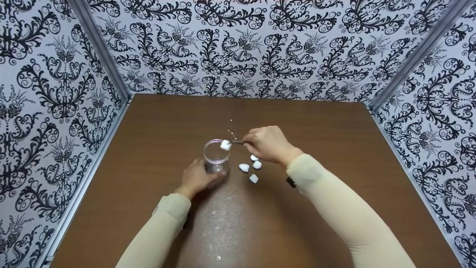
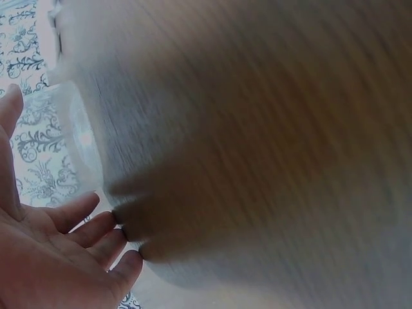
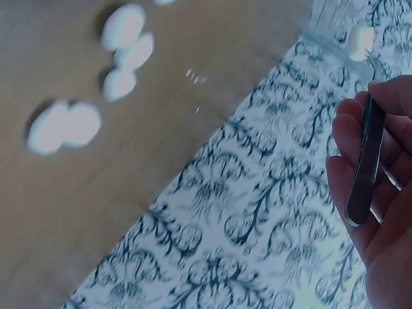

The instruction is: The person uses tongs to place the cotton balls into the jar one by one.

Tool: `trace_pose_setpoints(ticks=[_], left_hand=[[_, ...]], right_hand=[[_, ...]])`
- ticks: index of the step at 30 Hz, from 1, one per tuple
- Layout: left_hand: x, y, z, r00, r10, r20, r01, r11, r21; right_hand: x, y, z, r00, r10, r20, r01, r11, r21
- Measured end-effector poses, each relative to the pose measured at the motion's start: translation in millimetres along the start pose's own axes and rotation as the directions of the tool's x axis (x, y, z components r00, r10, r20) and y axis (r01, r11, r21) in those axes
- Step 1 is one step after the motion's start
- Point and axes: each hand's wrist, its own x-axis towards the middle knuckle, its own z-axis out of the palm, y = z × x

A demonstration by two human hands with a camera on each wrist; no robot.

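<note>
A clear jar, its mouth uncovered, stands on the table. My left hand holds it low on its side, thumb in front. In the left wrist view the fingers of that hand curve against the see-through wall. My right hand grips a small metal fork by its handle. A white marshmallow sits on the fork's tip, over the right side of the jar's rim. Below the right hand, several loose marshmallows lie on the table, right of the jar.
The brown table has patterned walls behind it and at both sides. Small shiny specks show behind the jar. Bright light reflections lie on the tabletop in front.
</note>
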Motion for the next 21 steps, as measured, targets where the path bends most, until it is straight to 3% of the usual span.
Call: trace_pose_setpoints(ticks=[9, 21], left_hand=[[3.1, -0.2, 4.1, 1.0, 0.015, -0.009, -0.015, 1.0, 0.005], [2.2, -4.4, 3.3, 1.0, 0.008, 0.009, -0.008, 1.0, 0.023]], right_hand=[[5.1, -11.9, 18.8, 0.999, -0.037, 0.038, 0.037, 0.999, 0.002], [-12.4, 4.4, 11.1, 0.999, -0.041, 0.005, 0.041, 0.999, 0.035]])
